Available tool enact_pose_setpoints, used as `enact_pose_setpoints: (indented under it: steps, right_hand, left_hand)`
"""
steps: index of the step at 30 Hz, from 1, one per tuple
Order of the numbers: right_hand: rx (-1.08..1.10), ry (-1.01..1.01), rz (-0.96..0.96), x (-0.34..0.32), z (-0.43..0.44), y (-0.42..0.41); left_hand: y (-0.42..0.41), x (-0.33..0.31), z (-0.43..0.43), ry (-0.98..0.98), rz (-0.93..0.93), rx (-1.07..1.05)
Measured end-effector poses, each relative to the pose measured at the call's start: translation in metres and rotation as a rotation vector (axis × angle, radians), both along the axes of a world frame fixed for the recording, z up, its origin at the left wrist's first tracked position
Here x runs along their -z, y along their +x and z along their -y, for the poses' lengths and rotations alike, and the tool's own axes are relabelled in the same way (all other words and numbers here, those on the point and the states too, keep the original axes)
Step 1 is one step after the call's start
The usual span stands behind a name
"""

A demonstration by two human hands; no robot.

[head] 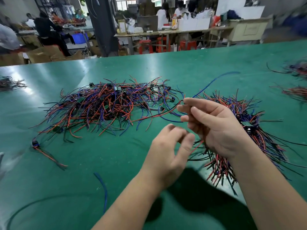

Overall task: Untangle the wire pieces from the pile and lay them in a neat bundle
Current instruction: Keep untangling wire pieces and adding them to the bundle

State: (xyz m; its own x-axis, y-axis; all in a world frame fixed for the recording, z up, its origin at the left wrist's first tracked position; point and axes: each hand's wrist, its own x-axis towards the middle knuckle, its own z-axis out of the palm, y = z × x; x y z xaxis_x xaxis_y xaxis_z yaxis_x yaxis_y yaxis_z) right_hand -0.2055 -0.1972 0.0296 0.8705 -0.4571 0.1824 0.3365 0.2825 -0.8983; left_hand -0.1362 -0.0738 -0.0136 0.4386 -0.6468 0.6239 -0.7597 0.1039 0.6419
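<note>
A tangled pile of red, blue and black wire pieces [106, 105] with small black parts lies in the middle of the green table [83, 163]. A straighter bundle [249, 130] lies at the right, partly hidden behind my right hand [214, 127]. That hand is raised and pinches one wire piece [216, 82] whose blue strand sticks up to the far right, while its red and black strands trail left towards the pile. My left hand [169, 150] hovers just below and left of it, fingers loosely curled and blurred, with a red strand close to its fingertips.
A single wire piece [43, 150] and a loose blue wire [103, 186] lie at the near left. Smaller wire heaps sit at the far left [10, 83] and far right [297, 70]. Beyond the table edge are benches, red stools, boxes and people.
</note>
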Motion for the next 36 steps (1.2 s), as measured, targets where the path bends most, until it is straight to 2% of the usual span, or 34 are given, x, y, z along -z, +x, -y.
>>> enact_pose_setpoints:
  steps: [3,7,12,17,20,23,26,30,34,36]
  right_hand:
    - [-0.120,-0.039,0.054,0.000,-0.002,-0.003]
    - [-0.252,-0.145,-0.017,0.003,-0.012,-0.002]
    - [-0.316,-0.235,-0.150,0.007,-0.012,-0.003]
    - [-0.570,-0.212,-0.309,-0.003,0.000,-0.016]
    - [-0.664,-0.179,-0.290,-0.008,0.006,-0.025]
    - [-0.554,-0.108,-0.179,-0.011,0.007,-0.024]
    - [-0.304,-0.056,-0.102,-0.010,0.005,-0.015]
    - [-0.138,-0.019,-0.130,-0.007,0.002,-0.006]
    - [-0.121,-0.146,-0.223,0.001,-0.006,0.001]
    - [-0.078,-0.210,-0.266,0.004,-0.009,0.004]
  left_hand:
    - [0.011,0.000,0.000,-0.007,-0.368,-0.003]
    - [0.018,-0.008,0.002,-0.198,-0.842,0.148]
    - [0.024,-0.017,0.000,-0.363,-1.068,0.100]
    - [0.033,-0.022,-0.004,-0.409,-1.181,0.030]
    - [0.037,-0.022,-0.007,-0.415,-1.258,0.034]
    - [0.038,-0.025,-0.008,-0.411,-1.340,0.126]
    - [0.037,-0.030,-0.011,-0.381,-1.367,0.188]
    - [0.031,-0.031,-0.013,-0.236,-1.231,0.203]
    - [0.022,-0.024,-0.011,-0.035,-1.033,0.188]
    - [0.020,-0.022,-0.010,0.019,-0.996,0.170]
